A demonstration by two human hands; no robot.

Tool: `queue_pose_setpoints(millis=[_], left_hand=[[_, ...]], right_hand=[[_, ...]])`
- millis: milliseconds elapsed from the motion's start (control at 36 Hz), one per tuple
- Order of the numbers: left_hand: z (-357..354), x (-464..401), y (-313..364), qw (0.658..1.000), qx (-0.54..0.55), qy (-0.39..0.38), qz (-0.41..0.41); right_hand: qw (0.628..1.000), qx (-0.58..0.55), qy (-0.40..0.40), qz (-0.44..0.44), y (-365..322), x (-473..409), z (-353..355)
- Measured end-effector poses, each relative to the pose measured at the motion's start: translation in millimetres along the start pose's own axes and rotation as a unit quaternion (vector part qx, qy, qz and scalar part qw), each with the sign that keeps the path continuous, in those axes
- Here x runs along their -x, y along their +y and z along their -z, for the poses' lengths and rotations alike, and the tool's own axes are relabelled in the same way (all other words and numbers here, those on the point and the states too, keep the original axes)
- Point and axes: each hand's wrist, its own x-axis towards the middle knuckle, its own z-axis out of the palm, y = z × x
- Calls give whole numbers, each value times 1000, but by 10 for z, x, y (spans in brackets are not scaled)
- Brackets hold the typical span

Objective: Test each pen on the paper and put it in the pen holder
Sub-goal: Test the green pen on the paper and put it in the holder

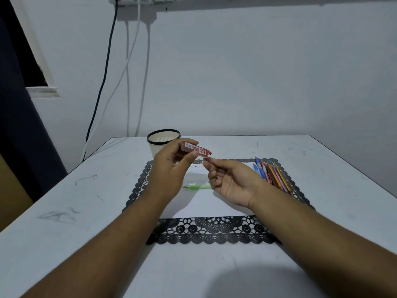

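Head view showed the left hand [169, 168] pinching a small red case [195, 149] between thumb and fingers, held in the air above the paper [214, 203]. The right hand [229, 181] sat just beside it, palm up, fingers loosely curled, its fingertips near the case's right end; whether they touched it could not be told. Below the hands a green pen [196, 186] lay on the paper, which rested on a black lace mat [210, 231] on the white bench [64, 211]. A bunch of coloured pens [272, 174] lay at the mat's right edge. The holder [160, 143] stood behind the left hand.
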Motion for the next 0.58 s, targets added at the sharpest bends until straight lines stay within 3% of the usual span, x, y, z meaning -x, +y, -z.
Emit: queue_pose_setpoints(millis=[583], left_hand=[[70,2,9,998,34,-26,47]], right_hand=[[1000,4,5,-3,29,-16,-40]])
